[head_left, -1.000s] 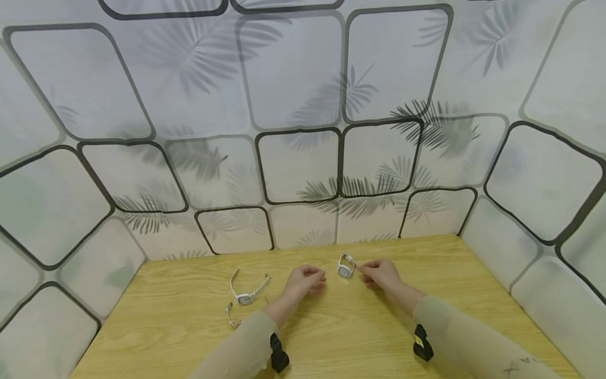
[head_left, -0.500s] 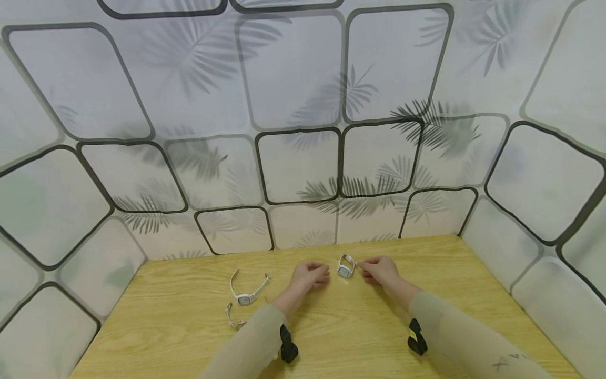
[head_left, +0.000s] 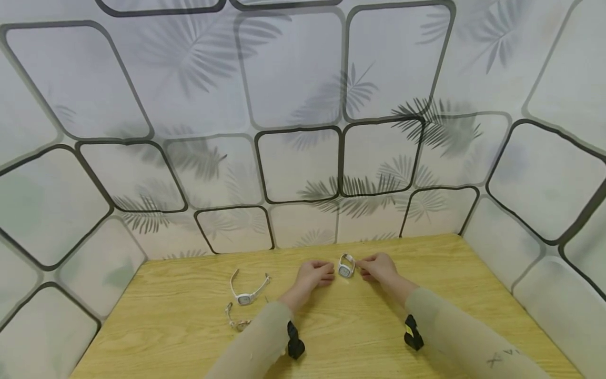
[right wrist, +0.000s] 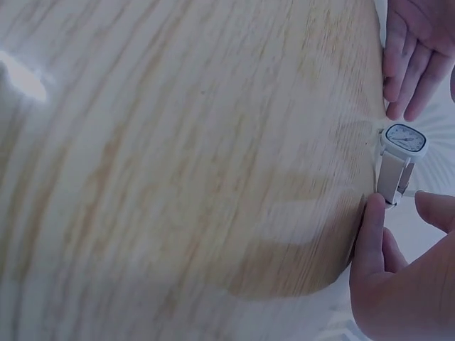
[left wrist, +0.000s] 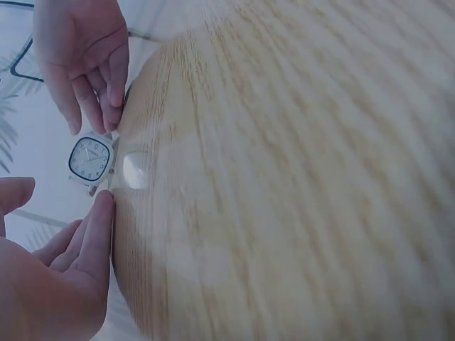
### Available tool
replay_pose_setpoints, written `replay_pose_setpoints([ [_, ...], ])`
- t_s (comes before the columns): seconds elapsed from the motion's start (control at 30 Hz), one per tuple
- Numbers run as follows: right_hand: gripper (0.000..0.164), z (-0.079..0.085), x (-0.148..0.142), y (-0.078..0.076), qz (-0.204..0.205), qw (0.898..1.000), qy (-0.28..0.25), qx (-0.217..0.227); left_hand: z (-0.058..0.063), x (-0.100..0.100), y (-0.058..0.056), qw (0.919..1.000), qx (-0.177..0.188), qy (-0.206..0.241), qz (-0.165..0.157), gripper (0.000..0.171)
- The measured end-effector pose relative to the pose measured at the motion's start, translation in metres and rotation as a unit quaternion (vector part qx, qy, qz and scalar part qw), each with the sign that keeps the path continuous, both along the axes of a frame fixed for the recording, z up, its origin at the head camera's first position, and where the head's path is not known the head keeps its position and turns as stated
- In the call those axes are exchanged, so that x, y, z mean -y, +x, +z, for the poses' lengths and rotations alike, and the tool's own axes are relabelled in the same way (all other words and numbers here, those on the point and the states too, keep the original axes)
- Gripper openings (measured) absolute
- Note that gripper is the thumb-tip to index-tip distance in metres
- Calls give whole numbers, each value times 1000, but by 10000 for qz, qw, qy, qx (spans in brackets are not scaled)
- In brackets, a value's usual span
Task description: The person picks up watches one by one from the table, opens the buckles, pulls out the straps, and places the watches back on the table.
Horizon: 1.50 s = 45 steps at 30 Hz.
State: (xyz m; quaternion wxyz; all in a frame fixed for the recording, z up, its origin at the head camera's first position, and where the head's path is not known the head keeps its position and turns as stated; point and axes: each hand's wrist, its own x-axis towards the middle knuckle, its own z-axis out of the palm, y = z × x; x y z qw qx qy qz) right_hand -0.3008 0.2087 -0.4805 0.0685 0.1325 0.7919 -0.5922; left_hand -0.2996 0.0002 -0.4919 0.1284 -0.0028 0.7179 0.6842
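Observation:
A white wristwatch [head_left: 345,270] with a rounded-square dial stands on the wooden table [head_left: 303,331], its strap closed into a loop. To its left is my left hand [head_left: 315,274], its fairly straight fingertips close to the watch's side. My right hand [head_left: 380,267] is at the other side. In the right wrist view its index fingertip reaches the watch strap [right wrist: 389,177], while the thumb stays apart. Seen from the left wrist, the watch dial [left wrist: 90,158] sits between the fingertips of both hands.
On the left of the table, a second white watch [head_left: 244,299] lies with its strap spread out. In front of it lies a slimmer watch [head_left: 230,318], partly behind my left sleeve [head_left: 253,345]. A patterned curtain [head_left: 298,168] stands around the table's back and sides.
My left hand has moved right, up close to the standing watch. My right forearm has shifted slightly left while its fingers stay by the strap. More of the slimmer watch shows beside my left sleeve.

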Motion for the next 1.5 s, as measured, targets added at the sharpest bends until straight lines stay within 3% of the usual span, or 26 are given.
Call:
replay_pose_setpoints([
  [0.5,32,1,10,-4,82,9996,255,-57,-2,-6,-10,9999,1,-74,-96,38],
  [1.0,29,0,14,-6,174,9990,399,-53,-3,-6,-12,9993,-20,-131,-347,36],
  [1.5,25,-2,21,-3,163,9998,57,-113,3,-10,-4,9992,87,-264,-289,31],
])
